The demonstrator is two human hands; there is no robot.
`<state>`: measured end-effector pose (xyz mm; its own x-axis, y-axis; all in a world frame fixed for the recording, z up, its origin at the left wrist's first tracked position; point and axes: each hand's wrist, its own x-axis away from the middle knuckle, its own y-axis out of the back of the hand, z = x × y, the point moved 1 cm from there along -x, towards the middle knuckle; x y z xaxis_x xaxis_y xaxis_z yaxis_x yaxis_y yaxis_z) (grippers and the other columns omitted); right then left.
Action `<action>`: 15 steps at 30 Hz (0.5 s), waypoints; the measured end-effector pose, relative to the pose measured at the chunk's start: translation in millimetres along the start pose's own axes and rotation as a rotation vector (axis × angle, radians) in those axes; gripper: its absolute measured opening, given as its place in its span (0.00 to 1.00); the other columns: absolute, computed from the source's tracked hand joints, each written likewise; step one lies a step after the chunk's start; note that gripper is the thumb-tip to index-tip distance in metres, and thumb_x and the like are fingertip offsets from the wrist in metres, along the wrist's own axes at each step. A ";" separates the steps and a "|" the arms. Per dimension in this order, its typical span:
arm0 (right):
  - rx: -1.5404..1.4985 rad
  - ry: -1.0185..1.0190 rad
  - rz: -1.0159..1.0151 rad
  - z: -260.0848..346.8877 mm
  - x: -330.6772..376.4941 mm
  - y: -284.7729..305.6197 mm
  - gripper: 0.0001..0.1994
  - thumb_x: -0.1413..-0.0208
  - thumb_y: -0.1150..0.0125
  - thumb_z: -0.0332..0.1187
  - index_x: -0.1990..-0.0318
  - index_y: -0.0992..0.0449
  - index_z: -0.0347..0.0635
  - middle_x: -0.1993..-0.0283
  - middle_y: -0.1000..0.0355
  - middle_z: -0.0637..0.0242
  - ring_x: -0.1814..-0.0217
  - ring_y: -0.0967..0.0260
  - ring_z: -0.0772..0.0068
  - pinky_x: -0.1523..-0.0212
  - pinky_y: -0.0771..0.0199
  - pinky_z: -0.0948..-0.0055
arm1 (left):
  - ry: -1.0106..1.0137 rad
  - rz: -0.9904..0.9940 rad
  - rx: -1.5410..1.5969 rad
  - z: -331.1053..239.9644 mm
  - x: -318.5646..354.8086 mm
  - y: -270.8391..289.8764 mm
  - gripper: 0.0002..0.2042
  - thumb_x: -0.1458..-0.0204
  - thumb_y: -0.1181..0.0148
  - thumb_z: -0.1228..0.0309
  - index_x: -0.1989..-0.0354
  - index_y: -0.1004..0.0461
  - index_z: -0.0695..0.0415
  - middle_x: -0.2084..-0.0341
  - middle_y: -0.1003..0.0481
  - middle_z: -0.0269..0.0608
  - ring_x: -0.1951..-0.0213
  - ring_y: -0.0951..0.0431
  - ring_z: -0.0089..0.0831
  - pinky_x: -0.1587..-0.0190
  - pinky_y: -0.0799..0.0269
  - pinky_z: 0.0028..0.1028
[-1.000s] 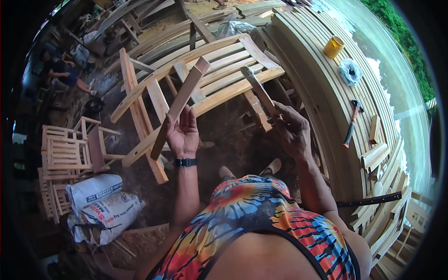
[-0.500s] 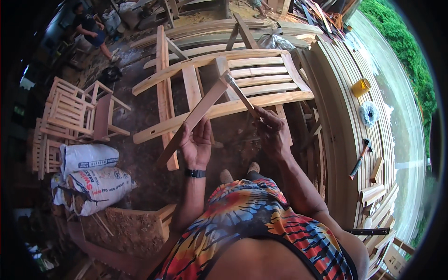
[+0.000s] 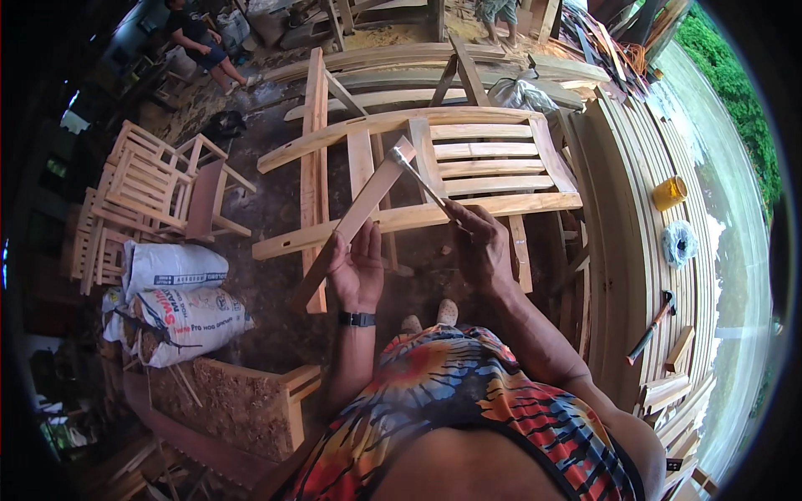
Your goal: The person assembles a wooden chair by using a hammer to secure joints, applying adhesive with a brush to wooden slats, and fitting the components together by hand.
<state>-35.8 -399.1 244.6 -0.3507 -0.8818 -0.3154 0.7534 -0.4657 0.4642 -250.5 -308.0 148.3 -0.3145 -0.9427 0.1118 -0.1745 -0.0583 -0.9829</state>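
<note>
A flat wooden slat (image 3: pixel 372 196) leans diagonally in my left hand (image 3: pixel 361 271), held at the thumb with the other fingers extended. In my right hand (image 3: pixel 483 246) is a thin stick (image 3: pixel 428 189), pinched between thumb and fingers. Its far tip meets the slat's upper end, where a pale, wet-looking smear shows. Beyond both hands lies a wooden chair-back frame (image 3: pixel 493 203) with curved side rails and several cross slats, resting on a long beam (image 3: pixel 316 108) and other supports.
Stacked planks (image 3: pixel 622 209) run along the right, carrying a yellow jar (image 3: pixel 668 194), a roll of clear plastic (image 3: pixel 680 244) and a hammer (image 3: pixel 652 327). Filled sacks (image 3: pixel 190 321) and wooden chairs (image 3: pixel 154 179) stand left. A person (image 3: pixel 205 46) stands at the far left.
The view has shifted, so the surroundings sit further right in the picture. My hands keep their hold, and the stick's tip stays at the slat's upper end.
</note>
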 end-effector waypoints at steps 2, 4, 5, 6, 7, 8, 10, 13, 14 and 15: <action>-0.072 0.009 0.001 -1.6 -4.4 6.8 0.18 0.38 0.45 0.21 0.43 0.19 0.47 0.57 0.21 0.52 0.56 0.20 0.56 0.56 0.22 0.67 | -0.005 0.012 0.030 -0.1 -4.0 -3.1 0.19 0.36 0.40 0.67 0.41 0.28 0.65 0.43 0.23 0.57 0.39 0.24 0.47 0.32 0.28 0.45; -0.144 0.020 0.008 -5.8 -10.2 12.6 0.18 0.38 0.44 0.21 0.44 0.19 0.48 0.58 0.21 0.53 0.58 0.20 0.57 0.57 0.23 0.67 | -0.020 0.015 0.030 0.3 -9.8 -2.8 0.19 0.36 0.40 0.68 0.41 0.28 0.66 0.43 0.23 0.57 0.39 0.24 0.47 0.31 0.29 0.45; -0.107 0.023 -0.016 -8.3 -14.1 15.4 0.18 0.38 0.42 0.21 0.44 0.19 0.48 0.59 0.22 0.54 0.59 0.20 0.58 0.58 0.23 0.67 | -0.028 0.016 0.035 0.0 -12.0 -2.5 0.20 0.36 0.40 0.68 0.40 0.28 0.66 0.43 0.23 0.56 0.39 0.24 0.46 0.31 0.29 0.45; -0.073 0.027 -0.042 -11.0 -18.1 18.1 0.18 0.39 0.41 0.20 0.44 0.19 0.48 0.60 0.22 0.55 0.60 0.21 0.59 0.59 0.23 0.67 | -0.038 0.021 0.029 -1.3 -13.3 -3.9 0.20 0.36 0.40 0.68 0.40 0.28 0.66 0.43 0.23 0.56 0.39 0.24 0.46 0.31 0.29 0.45; -0.073 0.030 -0.021 -16.3 -21.4 20.1 0.18 0.39 0.40 0.21 0.44 0.19 0.49 0.61 0.22 0.56 0.63 0.21 0.61 0.61 0.23 0.67 | -0.039 0.022 0.020 -2.8 -13.8 -5.1 0.20 0.36 0.40 0.67 0.40 0.28 0.66 0.43 0.24 0.57 0.39 0.24 0.46 0.31 0.30 0.45; -0.083 0.038 -0.017 -22.0 -24.6 18.6 0.18 0.39 0.40 0.21 0.44 0.19 0.49 0.61 0.22 0.56 0.63 0.21 0.61 0.61 0.23 0.67 | -0.042 0.023 0.011 -3.9 -14.3 -6.3 0.20 0.36 0.40 0.67 0.40 0.28 0.66 0.43 0.24 0.57 0.38 0.24 0.47 0.30 0.30 0.45; -0.155 0.059 -0.035 -32.9 -30.1 15.1 0.18 0.39 0.40 0.21 0.44 0.19 0.49 0.62 0.23 0.58 0.65 0.23 0.63 0.62 0.24 0.68 | -0.050 0.037 0.010 -3.6 -15.9 -8.5 0.20 0.36 0.40 0.67 0.40 0.28 0.66 0.42 0.24 0.57 0.38 0.24 0.46 0.30 0.30 0.45; -0.222 0.018 0.018 -38.2 -37.3 14.9 0.18 0.39 0.40 0.21 0.43 0.19 0.49 0.63 0.23 0.59 0.66 0.25 0.64 0.63 0.26 0.69 | -0.068 0.049 0.013 -2.7 -15.6 -10.6 0.20 0.36 0.40 0.66 0.41 0.28 0.66 0.42 0.24 0.58 0.38 0.24 0.46 0.30 0.31 0.44; -0.229 0.025 0.025 -37.5 -41.1 16.5 0.18 0.39 0.40 0.21 0.43 0.19 0.49 0.63 0.23 0.59 0.66 0.25 0.64 0.63 0.26 0.69 | -0.077 0.049 0.014 -3.0 -15.3 -11.2 0.20 0.36 0.41 0.66 0.41 0.28 0.67 0.42 0.24 0.58 0.38 0.25 0.46 0.30 0.31 0.44; -0.189 0.022 0.087 -37.2 -42.7 19.1 0.18 0.37 0.41 0.22 0.42 0.20 0.46 0.62 0.23 0.60 0.63 0.23 0.68 0.62 0.24 0.71 | -0.093 0.041 0.017 -2.4 -12.6 -9.6 0.20 0.36 0.41 0.66 0.41 0.28 0.67 0.42 0.24 0.58 0.38 0.25 0.46 0.30 0.31 0.44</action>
<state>14.2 -367.6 236.2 -0.2692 -0.9152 -0.2999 0.8721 -0.3638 0.3273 -247.2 -294.8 156.7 -0.2332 -0.9707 0.0586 -0.1475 -0.0243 -0.9888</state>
